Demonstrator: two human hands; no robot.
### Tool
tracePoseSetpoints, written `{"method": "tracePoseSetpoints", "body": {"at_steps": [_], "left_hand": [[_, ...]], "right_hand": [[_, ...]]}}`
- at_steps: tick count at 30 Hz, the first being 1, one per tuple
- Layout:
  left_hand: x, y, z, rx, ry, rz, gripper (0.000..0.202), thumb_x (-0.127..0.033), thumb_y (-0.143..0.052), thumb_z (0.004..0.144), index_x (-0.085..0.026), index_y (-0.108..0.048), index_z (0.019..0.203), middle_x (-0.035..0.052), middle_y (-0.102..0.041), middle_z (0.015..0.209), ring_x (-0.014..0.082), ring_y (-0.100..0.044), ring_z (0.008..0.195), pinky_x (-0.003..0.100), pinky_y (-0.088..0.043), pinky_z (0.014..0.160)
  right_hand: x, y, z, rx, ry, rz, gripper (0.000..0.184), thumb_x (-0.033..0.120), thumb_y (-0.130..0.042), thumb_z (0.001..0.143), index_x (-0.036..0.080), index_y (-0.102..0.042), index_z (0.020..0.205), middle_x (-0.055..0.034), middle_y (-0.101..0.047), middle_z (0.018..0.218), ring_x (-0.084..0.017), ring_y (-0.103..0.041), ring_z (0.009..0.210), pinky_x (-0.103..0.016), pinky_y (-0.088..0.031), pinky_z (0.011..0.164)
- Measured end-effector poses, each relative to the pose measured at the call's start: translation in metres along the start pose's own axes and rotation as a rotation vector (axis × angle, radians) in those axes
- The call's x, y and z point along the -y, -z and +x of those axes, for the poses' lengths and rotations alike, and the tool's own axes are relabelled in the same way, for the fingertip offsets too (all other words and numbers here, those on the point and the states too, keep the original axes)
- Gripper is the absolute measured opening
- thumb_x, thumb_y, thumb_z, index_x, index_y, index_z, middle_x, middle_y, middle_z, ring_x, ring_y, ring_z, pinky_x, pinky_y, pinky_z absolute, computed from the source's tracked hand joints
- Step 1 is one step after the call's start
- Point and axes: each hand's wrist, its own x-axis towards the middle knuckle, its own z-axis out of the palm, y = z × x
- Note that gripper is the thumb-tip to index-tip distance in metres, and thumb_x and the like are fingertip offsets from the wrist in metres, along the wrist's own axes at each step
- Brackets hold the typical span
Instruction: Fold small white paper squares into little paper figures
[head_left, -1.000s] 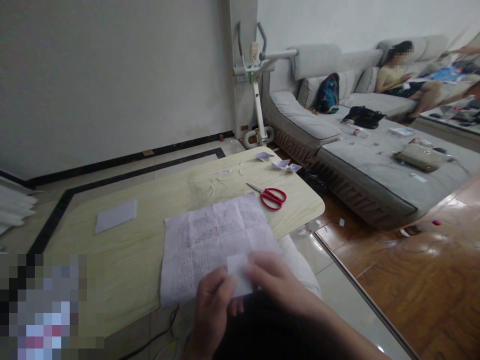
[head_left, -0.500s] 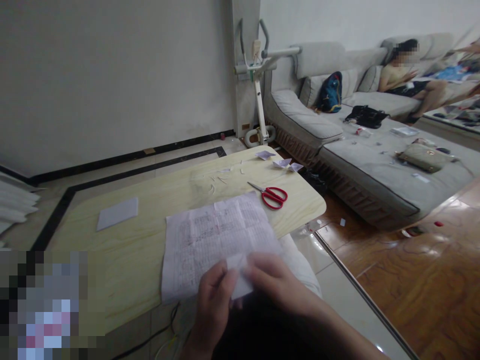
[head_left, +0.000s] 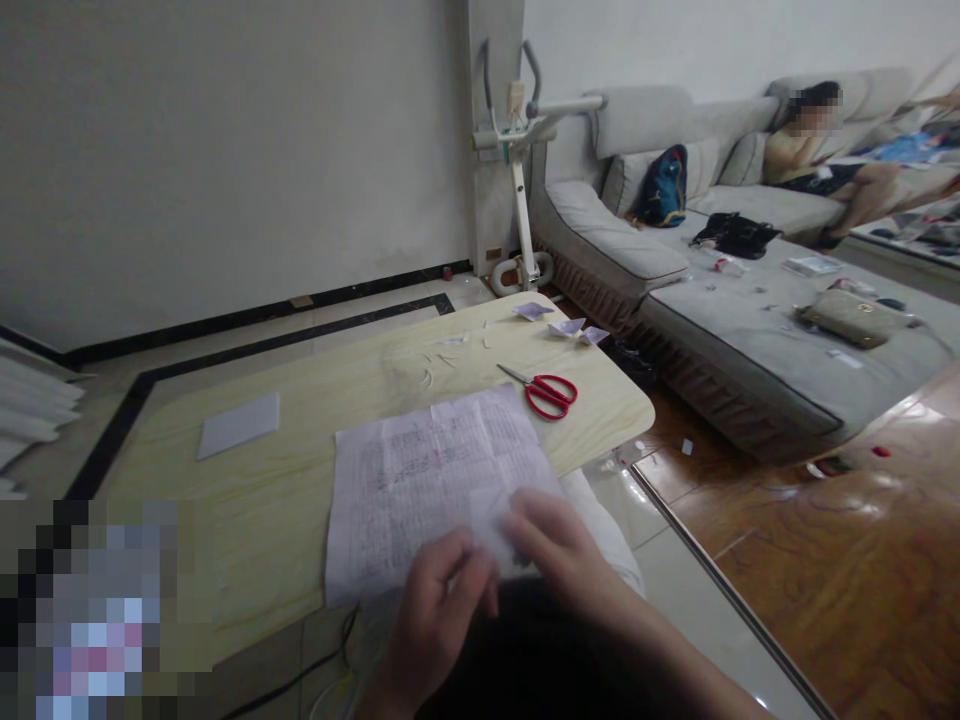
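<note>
Close to my body, a small piece of folded white paper (head_left: 486,512) is smeared by motion. My right hand (head_left: 555,545) pinches its right side. Just below and left of it, my left hand (head_left: 446,605) has loosely curled fingers; blur hides whether they touch the paper. Beneath both hands lies a large creased printed sheet (head_left: 420,480), partly over the table's near edge. Scissors with red handles (head_left: 551,396) rest beyond the sheet, blades pointing left.
On the pale wooden table (head_left: 300,520) are a flat white paper stack (head_left: 240,425), thin paper scraps (head_left: 427,375) and several folded paper pieces (head_left: 566,328). Further right stand a grey sofa (head_left: 742,350) with bags and a seated person (head_left: 810,150). Exercise equipment (head_left: 519,190) stands behind the table.
The folded paper has moved slightly up and right with my right hand. My left hand has shifted down from the paper's left side. The camera view has moved slightly.
</note>
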Motion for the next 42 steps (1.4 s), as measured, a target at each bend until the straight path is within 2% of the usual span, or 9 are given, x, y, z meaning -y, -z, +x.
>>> {"method": "tracePoseSetpoints", "body": {"at_steps": [3,8,11,14,20,26,28,33,42], "left_hand": [[-0.005,0.003,-0.001,-0.005,-0.03,0.03,0.044,-0.033,-0.048,0.093,-0.021,-0.053,0.051,0.0002,-0.055,0.051,0.0159,-0.055,0.052,0.026,-0.043,0.056],[-0.009,0.01,-0.006,-0.345,-0.229,0.218,0.024,-0.024,-0.052,0.091,-0.022,-0.067,0.072,0.0019,-0.069,0.068,0.0195,-0.064,0.068,0.028,-0.049,0.069],[-0.008,0.004,-0.01,-0.339,-0.318,0.237,0.017,-0.023,-0.055,0.089,-0.022,-0.072,0.094,0.0055,-0.077,0.091,0.0232,-0.07,0.089,0.031,-0.051,0.082],[-0.004,-0.005,-0.01,-0.307,-0.285,0.285,0.018,-0.027,-0.06,0.088,-0.021,-0.073,0.098,0.0066,-0.078,0.095,0.0244,-0.072,0.088,0.03,-0.053,0.08],[-0.002,-0.006,-0.002,-0.242,-0.165,0.213,0.017,-0.028,-0.055,0.091,-0.022,-0.069,0.084,0.0026,-0.073,0.073,0.0208,-0.069,0.07,0.025,-0.052,0.063],[-0.009,-0.001,0.002,-0.28,-0.031,0.163,0.025,-0.03,-0.053,0.089,-0.022,-0.055,0.066,-0.0039,-0.05,0.054,0.014,-0.048,0.051,0.021,-0.038,0.047],[-0.01,-0.003,0.001,-0.283,-0.02,0.142,0.023,-0.03,-0.053,0.088,-0.022,-0.054,0.067,-0.0043,-0.048,0.055,0.0134,-0.045,0.05,0.021,-0.035,0.047],[-0.009,-0.009,-0.001,-0.304,-0.052,0.048,0.03,-0.028,-0.046,0.09,-0.023,-0.042,0.061,-0.0065,-0.034,0.051,0.0124,-0.035,0.046,0.022,-0.031,0.047],[-0.007,-0.002,0.0,-0.244,-0.081,0.081,0.032,-0.022,-0.044,0.09,-0.023,-0.039,0.058,-0.005,-0.04,0.049,0.0127,-0.039,0.047,0.024,-0.028,0.046]], "right_hand": [[-0.004,0.0,0.0,-0.019,0.032,-0.059,0.042,0.05,-0.053,0.095,0.021,-0.046,0.066,0.0038,-0.043,0.064,-0.013,-0.042,0.061,-0.024,-0.036,0.056],[-0.005,0.0,0.0,-0.17,0.269,-0.355,0.033,0.03,-0.054,0.094,0.021,-0.044,0.063,0.0033,-0.045,0.06,-0.013,-0.043,0.058,-0.026,-0.035,0.056],[-0.002,-0.004,0.0,-0.172,0.454,-0.545,0.028,0.02,-0.056,0.089,0.021,-0.047,0.062,0.0018,-0.05,0.059,-0.013,-0.045,0.057,-0.027,-0.033,0.056],[0.001,-0.009,0.001,-0.13,0.532,-0.682,0.019,0.018,-0.057,0.085,0.02,-0.054,0.067,-0.0006,-0.056,0.061,-0.015,-0.048,0.059,-0.028,-0.033,0.057],[0.002,-0.008,-0.003,0.005,0.439,-0.674,0.011,0.02,-0.063,0.083,0.02,-0.059,0.073,-0.0017,-0.063,0.066,-0.015,-0.052,0.059,-0.028,-0.037,0.057],[0.001,-0.001,-0.005,-0.259,0.314,-0.415,0.012,0.02,-0.065,0.08,0.022,-0.059,0.091,0.0025,-0.054,0.069,-0.015,-0.05,0.059,-0.027,-0.042,0.055],[0.001,-0.002,-0.003,-0.243,0.296,-0.366,0.019,0.019,-0.064,0.081,0.022,-0.061,0.099,0.0012,-0.057,0.073,-0.016,-0.053,0.064,-0.029,-0.045,0.06],[-0.002,-0.007,-0.001,-0.205,0.212,-0.262,0.007,0.018,-0.064,0.081,0.021,-0.058,0.078,0.0015,-0.056,0.07,-0.016,-0.053,0.066,-0.029,-0.044,0.063],[-0.009,-0.011,0.0,-0.145,0.062,-0.052,0.013,0.021,-0.07,0.077,0.021,-0.057,0.08,0.0039,-0.052,0.069,-0.014,-0.048,0.063,-0.026,-0.04,0.058]]}}
